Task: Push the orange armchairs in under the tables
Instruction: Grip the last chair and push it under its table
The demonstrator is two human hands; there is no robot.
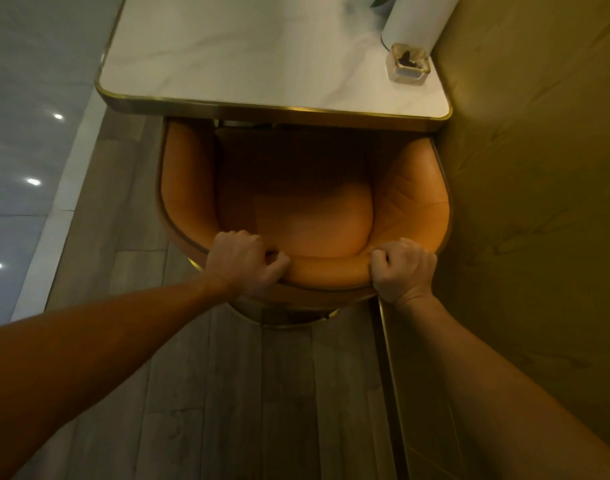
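Observation:
An orange armchair (310,216) with a curved padded back stands right below me, its front end tucked under the near edge of a white marble table (227,57) with a gold rim. My left hand (244,263) grips the top of the backrest on its left side. My right hand (402,268) grips the same backrest on its right side. Both fists are closed over the padded rim. The chair's round gold base (289,320) shows just under the backrest.
A yellow-green wall (539,202) runs close along the chair's right side. On the table's far right corner stand a glass ashtray (408,62) and a white cylinder (414,19). Wooden floor (227,393) lies under me; shiny grey tiles (22,133) spread to the left.

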